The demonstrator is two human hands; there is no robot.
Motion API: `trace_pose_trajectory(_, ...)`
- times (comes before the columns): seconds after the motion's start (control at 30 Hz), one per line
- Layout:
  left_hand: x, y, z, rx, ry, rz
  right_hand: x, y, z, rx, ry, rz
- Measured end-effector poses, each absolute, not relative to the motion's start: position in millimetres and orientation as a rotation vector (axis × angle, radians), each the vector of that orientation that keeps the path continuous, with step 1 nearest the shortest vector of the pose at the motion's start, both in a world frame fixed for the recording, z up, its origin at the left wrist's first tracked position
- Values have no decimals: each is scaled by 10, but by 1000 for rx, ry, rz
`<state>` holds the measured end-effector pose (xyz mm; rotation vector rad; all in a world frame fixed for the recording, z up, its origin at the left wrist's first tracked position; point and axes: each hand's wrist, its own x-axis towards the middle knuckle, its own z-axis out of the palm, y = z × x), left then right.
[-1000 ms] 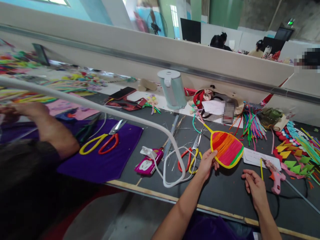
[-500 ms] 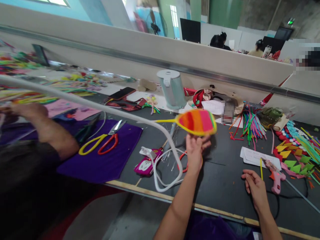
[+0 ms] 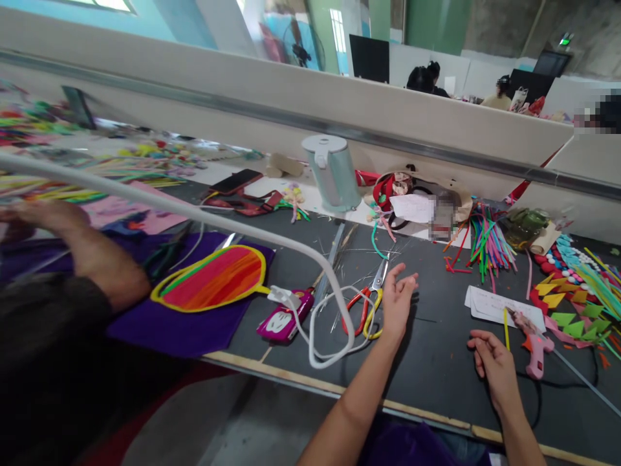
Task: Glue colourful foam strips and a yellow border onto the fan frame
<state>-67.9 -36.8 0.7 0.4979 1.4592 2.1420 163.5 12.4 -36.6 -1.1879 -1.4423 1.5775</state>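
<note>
My left hand [image 3: 400, 301] is over the dark table, fingers spread and holding nothing. Just left of it lie scissors [image 3: 363, 307] with one red and one yellow handle. Farther left, a striped oval piece [image 3: 213, 281] in pink, red, orange and green, edged in yellow with a short yellow stem, rests on a purple cloth [image 3: 194, 336]. My right hand [image 3: 492, 362] rests at the right, fingers loosely bent with nothing visible in them. Beside it are a thin yellow strip [image 3: 507, 330] and a pink glue gun [image 3: 536, 353].
A white bent tube [image 3: 272, 236] crosses above the table. A co-worker's arm [image 3: 101, 259] is at the left. Toward the back stand a pale green kettle [image 3: 332, 171] and a bundle of coloured stems [image 3: 490, 243]. A purple packet [image 3: 286, 317] lies near the front edge.
The striped oval piece has left my left hand and now lies to the left on the purple cloth, turned around. My left hand has shifted slightly right; my right hand stays put.
</note>
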Motion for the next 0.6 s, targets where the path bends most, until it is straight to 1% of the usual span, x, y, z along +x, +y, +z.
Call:
trace_pose_trajectory(0.13,-547,-304,-15,559,1487,2039,1650,114,-304,-1164,-1412,1607)
trace_pose_trajectory(0.27,-343,-205,40,707,1472,1946,1724,142,-75,-1148,-1419,1550)
trace_pose_trajectory(0.37,-241,-111,114,826,1462,1872,1848,218,141,-1199,-1485,1392)
trace_pose_trajectory(0.6,-132,97,164,1023,1599,1682,2280,527,506,-1417,-1791,828)
